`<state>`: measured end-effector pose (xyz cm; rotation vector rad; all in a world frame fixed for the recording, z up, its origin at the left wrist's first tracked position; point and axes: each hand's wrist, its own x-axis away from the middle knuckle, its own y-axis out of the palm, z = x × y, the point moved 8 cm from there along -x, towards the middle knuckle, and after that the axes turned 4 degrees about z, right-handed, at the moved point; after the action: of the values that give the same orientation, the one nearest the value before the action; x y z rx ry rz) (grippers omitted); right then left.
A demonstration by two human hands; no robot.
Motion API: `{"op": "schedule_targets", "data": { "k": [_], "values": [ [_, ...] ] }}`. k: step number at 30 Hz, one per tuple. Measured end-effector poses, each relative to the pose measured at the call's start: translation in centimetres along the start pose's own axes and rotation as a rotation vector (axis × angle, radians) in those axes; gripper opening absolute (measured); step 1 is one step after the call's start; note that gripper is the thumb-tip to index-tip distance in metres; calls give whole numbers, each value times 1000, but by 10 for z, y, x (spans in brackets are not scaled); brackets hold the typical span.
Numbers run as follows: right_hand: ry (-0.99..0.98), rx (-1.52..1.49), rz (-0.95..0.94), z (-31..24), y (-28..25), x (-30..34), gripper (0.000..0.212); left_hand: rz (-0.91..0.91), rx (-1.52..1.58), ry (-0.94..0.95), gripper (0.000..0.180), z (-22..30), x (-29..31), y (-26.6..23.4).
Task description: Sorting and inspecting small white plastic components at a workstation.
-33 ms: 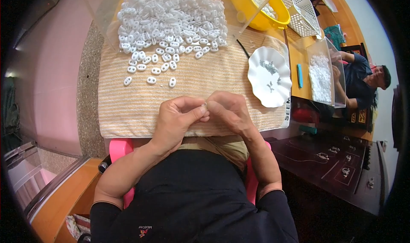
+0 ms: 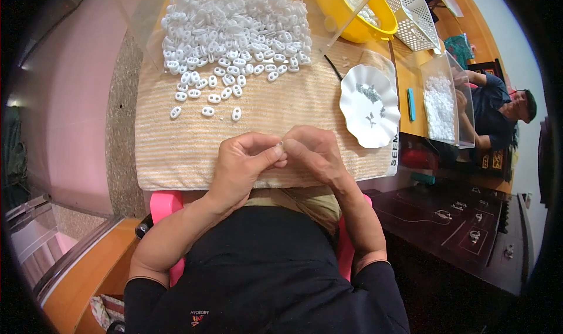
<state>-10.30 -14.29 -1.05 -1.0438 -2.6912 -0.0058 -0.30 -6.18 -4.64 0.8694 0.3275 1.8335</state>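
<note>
Over the near part of a striped towel [image 2: 176, 149], my left hand [image 2: 243, 161] and my right hand [image 2: 316, 153] meet fingertip to fingertip. Both are closed in a pinch. A tiny pale bit shows between the thumbs and fingers, too small and covered to name. Beyond them lie several loose white plastic pieces, each an oval with two holes, such as one piece [image 2: 236, 113] nearest my hands. A large heap of the same white pieces [image 2: 234, 29] spreads at the back. To the right, a scalloped white dish [image 2: 369, 134] holds small grey-green bits.
A yellow basin [image 2: 328, 8] with white pieces and a white perforated basket [image 2: 413, 17] stand at the back right. A teal-handled tool [image 2: 411, 104] lies beside a clear bin [image 2: 440, 108] of white parts. Another person [image 2: 495, 114] sits behind that bin. A dark thin stick [image 2: 334, 67] lies near the dish.
</note>
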Motion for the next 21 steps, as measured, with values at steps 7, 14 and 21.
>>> {"op": "schedule_targets", "data": {
  "k": [7, 14, 21],
  "values": [
    [14, -124, 30, 2, 0, 0, 14, -2, 37, 14, 17, 3, -2, 1],
    [55, -197, 16, 11, -1, 1, 16, -3, 50, -6, 15, 2, -2, 0],
    [38, -264, 39, 12, -4, 1, 16, -10, 78, -17, 14, 5, -2, 2]
  ]
}}
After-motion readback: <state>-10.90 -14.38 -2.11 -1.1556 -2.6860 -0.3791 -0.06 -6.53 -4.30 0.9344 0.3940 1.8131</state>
